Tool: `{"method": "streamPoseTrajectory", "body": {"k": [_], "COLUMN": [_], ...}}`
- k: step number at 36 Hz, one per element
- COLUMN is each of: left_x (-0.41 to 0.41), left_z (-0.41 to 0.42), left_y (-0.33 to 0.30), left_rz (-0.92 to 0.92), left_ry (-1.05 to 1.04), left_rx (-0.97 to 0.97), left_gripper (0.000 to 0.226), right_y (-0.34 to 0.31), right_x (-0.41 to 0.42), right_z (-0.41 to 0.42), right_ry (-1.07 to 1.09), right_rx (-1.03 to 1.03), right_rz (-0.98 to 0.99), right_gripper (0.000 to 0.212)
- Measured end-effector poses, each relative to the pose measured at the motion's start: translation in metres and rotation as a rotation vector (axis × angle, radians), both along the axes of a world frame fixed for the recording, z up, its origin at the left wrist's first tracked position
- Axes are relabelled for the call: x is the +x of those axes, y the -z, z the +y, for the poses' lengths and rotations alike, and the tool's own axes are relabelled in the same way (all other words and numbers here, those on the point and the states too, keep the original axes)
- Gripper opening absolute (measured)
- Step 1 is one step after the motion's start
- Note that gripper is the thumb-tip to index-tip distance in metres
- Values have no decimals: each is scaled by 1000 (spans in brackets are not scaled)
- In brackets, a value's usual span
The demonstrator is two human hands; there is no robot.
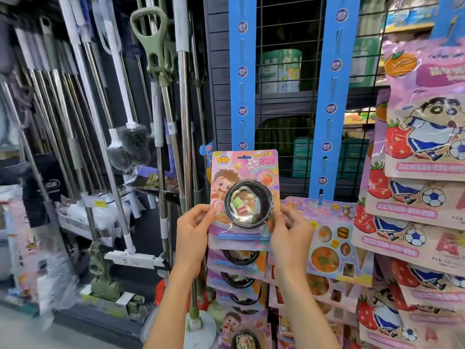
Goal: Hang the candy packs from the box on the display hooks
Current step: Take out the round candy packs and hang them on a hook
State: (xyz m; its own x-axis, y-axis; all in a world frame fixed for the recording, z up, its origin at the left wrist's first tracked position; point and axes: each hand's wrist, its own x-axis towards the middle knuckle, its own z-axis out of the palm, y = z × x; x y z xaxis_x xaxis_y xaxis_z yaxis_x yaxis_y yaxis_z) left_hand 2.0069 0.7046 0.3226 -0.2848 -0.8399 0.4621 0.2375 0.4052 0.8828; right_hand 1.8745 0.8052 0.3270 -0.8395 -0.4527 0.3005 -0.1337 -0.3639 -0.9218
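Both hands held one candy pack upright in front of the left blue hanging strip. Left hand pinched the pack's left edge, thumb on the front and fingers curled behind. Right hand pinched the right edge the same way, beside the black bowl blister. The pack sat at the strip's lower end, just above the column of same-type packs already hung below it. The hang slot at the card's top centre lay over the strip. No hook was visible behind the card, so I couldn't tell whether it had caught.

Judged step: seating the slot on the strip's next free tab, not finished.

To do it well: keep the card square to the strip with both edges level, so the slot meets the tab straight. Bring the top edge in first, then lower until the tab passes through. Grip the card edges only, since squeezing the blister could pop it. Release one hand at a time and check that it hangs. Risk: bumping the packs below off their tabs.

The neighbouring strip carried a different pack. Mop handles stood to the left. The box was not in view.
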Motion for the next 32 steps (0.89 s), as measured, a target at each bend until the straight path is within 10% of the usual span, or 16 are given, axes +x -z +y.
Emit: {"method": "streamPoseTrajectory", "body": {"k": [19,32], "left_x": [6,3], "left_z": [-13,-3], "left_y": [16,45], "left_rz": [-146,-87], "left_ry": [-74,-239], "left_rx": [81,180], "left_gripper": [20,17], "right_y": [13,34], "right_x": [4,-5], "right_z": [-4,12], "right_ry": [15,127], "right_rx": [61,187], "right_rz": [145,254], "right_gripper": [39,14]}}
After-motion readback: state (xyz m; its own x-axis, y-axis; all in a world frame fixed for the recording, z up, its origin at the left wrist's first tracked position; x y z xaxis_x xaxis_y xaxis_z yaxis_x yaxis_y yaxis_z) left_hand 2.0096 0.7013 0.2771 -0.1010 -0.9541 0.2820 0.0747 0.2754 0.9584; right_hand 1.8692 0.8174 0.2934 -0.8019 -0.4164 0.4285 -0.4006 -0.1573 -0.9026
